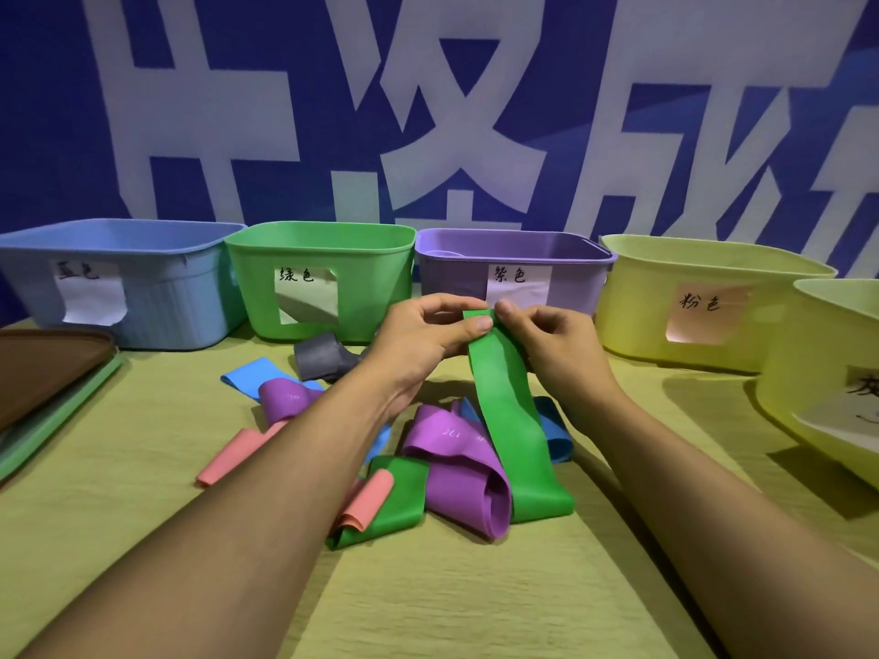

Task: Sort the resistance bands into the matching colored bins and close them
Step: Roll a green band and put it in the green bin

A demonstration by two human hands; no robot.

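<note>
My left hand (423,332) and my right hand (547,340) both pinch the top end of a long green band (511,411), held above the table in front of the purple bin (566,283). Its lower end lies on the pile. Under it lie purple bands (456,449), a second green band (395,501), pink bands (366,501), blue bands (252,373) and a grey band (318,359). The green bin (371,287) stands open just left of my hands, and the blue bin (180,297) is further left.
Two yellow bins stand at the right, one (656,302) with a pink label, the other (808,373) nearer the edge. A stack of lids (43,373), brown on top of green, lies at the far left. A blue banner wall is behind the bins.
</note>
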